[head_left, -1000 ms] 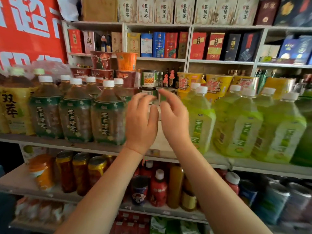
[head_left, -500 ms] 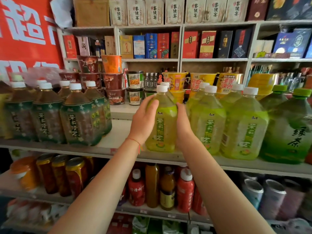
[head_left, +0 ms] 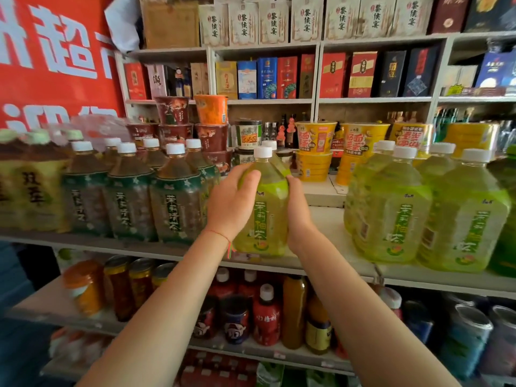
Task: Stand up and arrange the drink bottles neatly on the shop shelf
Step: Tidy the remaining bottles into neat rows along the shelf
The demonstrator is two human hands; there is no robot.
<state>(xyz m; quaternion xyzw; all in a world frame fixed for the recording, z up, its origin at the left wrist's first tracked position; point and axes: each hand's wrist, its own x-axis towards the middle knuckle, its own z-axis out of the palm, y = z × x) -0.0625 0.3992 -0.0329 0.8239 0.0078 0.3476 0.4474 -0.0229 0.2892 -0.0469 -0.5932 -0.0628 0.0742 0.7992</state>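
Observation:
A yellow-green tea bottle [head_left: 265, 213] with a white cap stands upright near the front of the middle shelf [head_left: 329, 227]. My left hand [head_left: 229, 202] grips its left side, thumb across the shoulder. My right hand [head_left: 300, 216] holds its right side, with the fingers hidden behind it. A second white cap shows just behind this bottle. Close on the left stand several dark tea bottles [head_left: 173, 196] in rows. Several more yellow-green bottles [head_left: 391, 208] stand to the right, with a gap of bare shelf between them and the held bottle.
Stacked instant-noodle cups [head_left: 315, 152] and cans stand on a raised ledge behind the gap. Boxed goods fill the upper shelves. The lower shelf [head_left: 251, 347] carries jars, small red bottles and cans. A red banner [head_left: 55, 65] hangs at the upper left.
One second ago my hands were empty in the gap. They then took hold of the yellow-green bottle beside the right group and have slid it left, toward the dark bottles.

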